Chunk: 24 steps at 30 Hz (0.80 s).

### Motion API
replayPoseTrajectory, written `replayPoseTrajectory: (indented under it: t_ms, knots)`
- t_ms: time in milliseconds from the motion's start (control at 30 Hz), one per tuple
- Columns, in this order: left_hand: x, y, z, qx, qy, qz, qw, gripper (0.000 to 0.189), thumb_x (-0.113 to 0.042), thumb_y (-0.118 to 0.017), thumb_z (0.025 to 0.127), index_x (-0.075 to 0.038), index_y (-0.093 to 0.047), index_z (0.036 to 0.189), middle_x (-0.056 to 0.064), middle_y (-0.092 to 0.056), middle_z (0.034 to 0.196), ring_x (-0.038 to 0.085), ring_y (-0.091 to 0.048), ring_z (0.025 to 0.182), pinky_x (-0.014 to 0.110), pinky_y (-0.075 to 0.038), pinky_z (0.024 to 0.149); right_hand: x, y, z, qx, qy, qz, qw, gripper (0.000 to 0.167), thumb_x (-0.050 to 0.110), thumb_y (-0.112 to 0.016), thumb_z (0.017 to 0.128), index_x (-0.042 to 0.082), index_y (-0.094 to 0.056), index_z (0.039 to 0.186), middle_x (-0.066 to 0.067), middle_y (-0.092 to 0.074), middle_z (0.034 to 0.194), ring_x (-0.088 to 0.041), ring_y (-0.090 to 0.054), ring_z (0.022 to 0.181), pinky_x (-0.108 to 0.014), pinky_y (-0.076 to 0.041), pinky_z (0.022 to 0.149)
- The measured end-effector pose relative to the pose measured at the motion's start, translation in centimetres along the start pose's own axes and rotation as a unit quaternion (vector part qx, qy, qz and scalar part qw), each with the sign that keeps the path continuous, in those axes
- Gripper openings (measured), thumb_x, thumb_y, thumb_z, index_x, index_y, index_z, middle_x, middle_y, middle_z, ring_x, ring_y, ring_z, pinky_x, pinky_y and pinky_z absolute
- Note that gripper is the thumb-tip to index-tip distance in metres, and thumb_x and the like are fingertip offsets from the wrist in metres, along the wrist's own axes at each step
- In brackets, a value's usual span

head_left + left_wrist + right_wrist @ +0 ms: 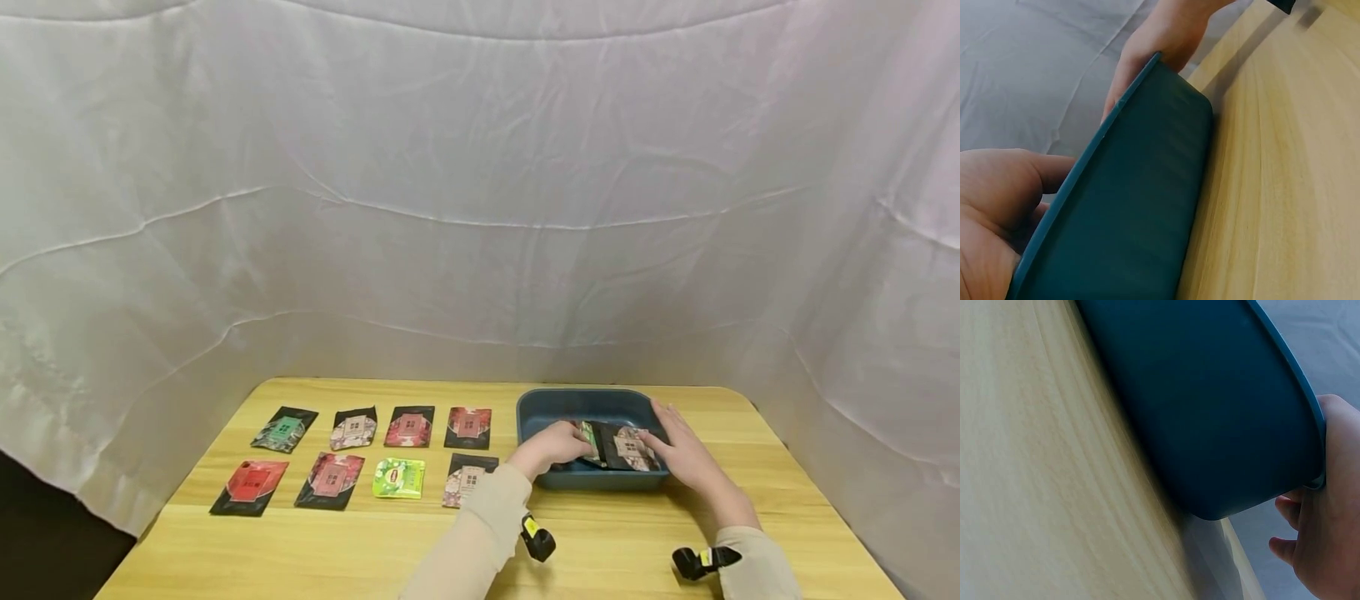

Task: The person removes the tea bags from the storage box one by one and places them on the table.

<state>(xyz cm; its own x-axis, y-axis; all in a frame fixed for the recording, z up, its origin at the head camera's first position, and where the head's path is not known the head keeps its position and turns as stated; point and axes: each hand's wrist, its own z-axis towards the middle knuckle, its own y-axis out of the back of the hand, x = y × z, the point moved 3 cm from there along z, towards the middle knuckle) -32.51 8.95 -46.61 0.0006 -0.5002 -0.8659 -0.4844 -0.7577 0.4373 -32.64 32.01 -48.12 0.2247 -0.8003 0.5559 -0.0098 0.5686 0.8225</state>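
Note:
My left hand [557, 446] reaches over the left side of a dark blue plastic bin [536, 412]. Its fingertips touch a green-patterned sachet [590, 442] inside; whether they pinch it is hidden. In the left wrist view, the bin's rim [1088, 153] covers those fingertips. At the bin's right side, my right hand [684, 450] grips the rim, thumb inside near a black sachet with a pale floral label [632, 447], other fingers outside. The right wrist view shows this hand [1332, 506] around the bin's corner, beside its outer wall [1210, 412].
Left of the bin, sachets lie in two rows on the wooden table [337, 550]. Among them are a green-labelled one [284, 428], a red one [250, 487], a bright green Lipton one [399, 478] and a floral one [468, 481] beside my left forearm. A pale curtain [480, 250] surrounds the table.

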Motion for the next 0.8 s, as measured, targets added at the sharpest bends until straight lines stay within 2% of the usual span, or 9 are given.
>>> replayPoseTrajectory:
  t_ms: [67,100,133,200,267,333,400,533,800]
  knots:
    - [0.0,0.1,0.1,-0.012,-0.003,0.002,0.9999,0.021,-0.016,-0.06,0.096,-0.006,-0.074,0.107,0.0,-0.067,0.1,0.013,-0.034,0.052,0.029,-0.035,0.055,0.0,0.0,0.0,0.002,-0.001,0.0,1.0,0.074,0.036,-0.05,0.1,-0.003,-0.018,0.153,-0.035,-0.017,0.155,-0.054,-0.011,0.143,-0.072,-0.012,0.111]
    - [0.0,0.1,0.1,-0.02,-0.003,0.003,0.9998,0.021,-0.016,-0.06,0.096,-0.005,-0.074,0.108,0.0,-0.067,0.097,0.013,-0.031,0.049,0.029,-0.034,0.053,0.0,0.0,0.0,0.002,-0.001,0.0,1.0,0.074,0.036,-0.051,0.1,-0.003,-0.018,0.153,-0.035,-0.017,0.155,-0.054,-0.011,0.144,-0.072,-0.012,0.111]
    - [0.0,0.1,0.1,-0.031,-0.007,0.008,0.9995,0.021,-0.016,-0.061,0.095,-0.006,-0.074,0.109,-0.001,-0.068,0.097,0.011,-0.034,0.05,0.028,-0.036,0.053,0.0,0.0,0.0,0.002,-0.001,0.001,1.0,0.074,0.036,-0.051,0.1,-0.003,-0.018,0.153,-0.035,-0.017,0.155,-0.054,-0.011,0.144,-0.072,-0.012,0.111]
    - [0.0,0.2,0.0,-0.051,-0.015,0.022,0.9983,0.022,-0.016,-0.062,0.095,-0.006,-0.073,0.111,0.001,-0.07,0.103,0.01,-0.048,0.059,0.027,-0.041,0.057,0.1,0.0,-0.1,0.003,-0.001,0.004,1.0,0.074,0.036,-0.051,0.1,-0.003,-0.018,0.153,-0.035,-0.016,0.156,-0.054,-0.011,0.144,-0.072,-0.012,0.111]
    - [0.0,0.3,-0.1,-0.072,-0.026,0.038,0.9964,0.022,-0.016,-0.064,0.093,-0.007,-0.074,0.111,0.003,-0.07,0.109,0.013,-0.06,0.077,0.027,-0.048,0.063,0.2,0.0,-0.1,0.004,-0.001,0.004,1.0,0.074,0.036,-0.051,0.1,-0.003,-0.017,0.154,-0.035,-0.016,0.156,-0.054,-0.01,0.144,-0.072,-0.012,0.111]
    - [-0.2,0.4,-0.2,-0.096,-0.04,0.06,0.9928,0.02,-0.017,-0.066,0.092,-0.009,-0.075,0.108,0.003,-0.071,0.11,0.017,-0.064,0.096,0.028,-0.053,0.072,0.2,0.1,-0.1,0.005,-0.002,0.005,1.0,0.075,0.036,-0.051,0.1,-0.002,-0.016,0.154,-0.035,-0.016,0.156,-0.054,-0.009,0.144,-0.072,-0.011,0.111]
    - [-0.3,0.6,-0.3,-0.116,-0.054,0.077,0.9888,0.019,-0.017,-0.067,0.091,-0.01,-0.076,0.106,0.002,-0.073,0.107,0.019,-0.065,0.1,0.029,-0.055,0.077,0.3,0.1,-0.2,0.004,-0.001,0.004,1.0,0.075,0.036,-0.051,0.1,-0.002,-0.016,0.154,-0.035,-0.016,0.156,-0.054,-0.009,0.144,-0.072,-0.011,0.111]
    - [-0.6,1.2,-0.9,-0.156,-0.086,0.093,0.9795,0.016,-0.017,-0.068,0.09,-0.011,-0.077,0.102,0.001,-0.074,0.101,0.017,-0.067,0.092,0.028,-0.055,0.075,0.2,0.0,-0.2,0.005,0.0,0.005,1.0,0.074,0.036,-0.051,0.1,-0.003,-0.017,0.154,-0.035,-0.015,0.156,-0.054,-0.009,0.144,-0.072,-0.011,0.111]
    - [-0.5,2.7,-2.1,-0.216,-0.107,0.03,0.9699,0.008,-0.01,-0.073,0.086,-0.006,-0.075,0.092,0.005,-0.073,0.086,0.013,-0.066,0.07,0.022,-0.051,0.062,0.0,-0.1,-0.1,0.004,-0.002,0.003,1.0,0.075,0.036,-0.051,0.1,-0.003,-0.017,0.154,-0.034,-0.016,0.156,-0.054,-0.01,0.144,-0.072,-0.012,0.111]
